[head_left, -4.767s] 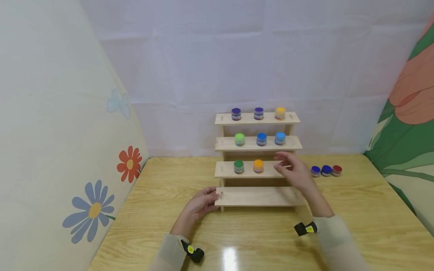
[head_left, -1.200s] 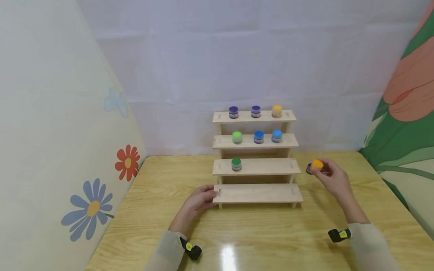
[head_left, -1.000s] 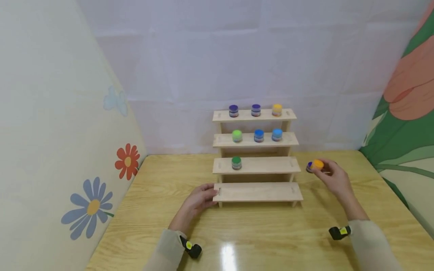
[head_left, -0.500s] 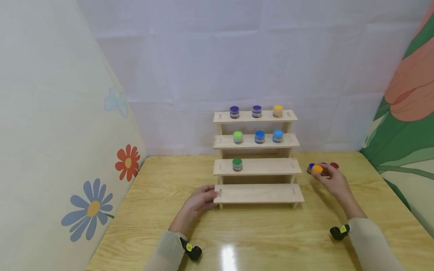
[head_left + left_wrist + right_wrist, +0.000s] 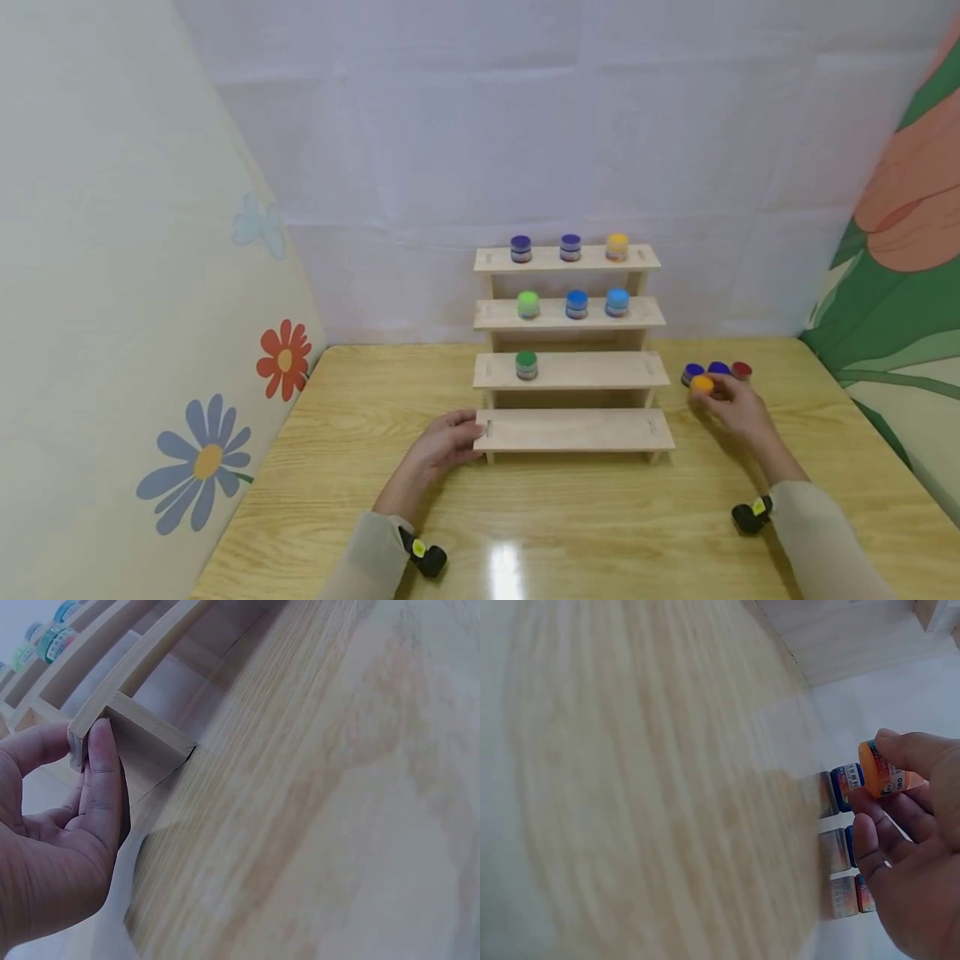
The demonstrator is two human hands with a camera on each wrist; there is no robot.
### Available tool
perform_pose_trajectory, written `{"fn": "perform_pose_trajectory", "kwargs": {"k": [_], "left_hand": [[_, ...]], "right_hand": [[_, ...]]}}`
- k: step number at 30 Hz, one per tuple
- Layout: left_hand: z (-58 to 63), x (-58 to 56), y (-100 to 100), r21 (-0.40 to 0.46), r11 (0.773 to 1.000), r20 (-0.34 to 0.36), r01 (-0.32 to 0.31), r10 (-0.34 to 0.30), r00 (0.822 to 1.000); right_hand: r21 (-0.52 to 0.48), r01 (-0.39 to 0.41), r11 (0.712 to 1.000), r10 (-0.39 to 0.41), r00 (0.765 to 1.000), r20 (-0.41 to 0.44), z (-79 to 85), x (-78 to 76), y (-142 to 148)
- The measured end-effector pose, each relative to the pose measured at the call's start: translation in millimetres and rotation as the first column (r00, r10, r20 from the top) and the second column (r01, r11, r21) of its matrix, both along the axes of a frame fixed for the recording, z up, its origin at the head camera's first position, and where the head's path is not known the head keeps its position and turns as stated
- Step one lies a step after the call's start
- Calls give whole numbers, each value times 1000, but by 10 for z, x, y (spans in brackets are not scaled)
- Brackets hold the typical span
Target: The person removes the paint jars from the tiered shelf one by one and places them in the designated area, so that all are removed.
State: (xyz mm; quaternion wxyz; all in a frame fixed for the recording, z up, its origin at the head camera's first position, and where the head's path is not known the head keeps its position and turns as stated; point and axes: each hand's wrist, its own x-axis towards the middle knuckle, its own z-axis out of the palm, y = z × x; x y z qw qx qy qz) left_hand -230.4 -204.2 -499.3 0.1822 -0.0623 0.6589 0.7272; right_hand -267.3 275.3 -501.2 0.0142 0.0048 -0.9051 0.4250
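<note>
My left hand (image 5: 444, 446) pinches the left end of the lowest board of a pale wooden tiered shelf (image 5: 573, 429). In the left wrist view, thumb and fingers (image 5: 105, 780) grip that board's corner. On the table to the right of the shelf, my right hand (image 5: 738, 406) holds an orange-lidded paint jar (image 5: 702, 384) between thumb and fingers. Right behind it stand two dark blue jars (image 5: 692, 374) and a dark red one (image 5: 741, 371). The right wrist view has the orange jar (image 5: 883, 771) tipped beside a blue jar (image 5: 847, 785).
A green jar (image 5: 527, 364) stands on the second board from the bottom. Above it are light green (image 5: 528, 304), blue (image 5: 577, 304) and light blue (image 5: 617, 302) jars. The top board bears two purple jars (image 5: 521, 248) and a yellow one (image 5: 617, 247). A white cloth (image 5: 420, 167) hangs behind.
The orange jar has left the shelf's third tier and gone right in my right hand. Lately it has come down and slightly nearer, uncovering the blue and red jars. My left hand stays put.
</note>
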Motion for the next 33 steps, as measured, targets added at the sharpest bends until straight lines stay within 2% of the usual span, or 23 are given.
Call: {"fn": "perform_pose_trajectory", "kwargs": {"k": [6,16,28,33], "left_hand": [[2,1,-3,3,1000,-9,17,-17,1000],[-17,-13,-4,-8,1000,-1,3,-3,1000],[-13,-22,-7,-14,1000,-6,7,-7,1000],[-10,-19,-12,-17,1000,-6,7,-7,1000]], "right_hand": [[22,3,1000,-3,1000,22,-48,-9,20],[39,-9,999,5,995,95,-78,-39,51],[56,-38,998,32,994,102,-89,-43,67],[48,-31,998,26,993,111,-40,-30,70]]}}
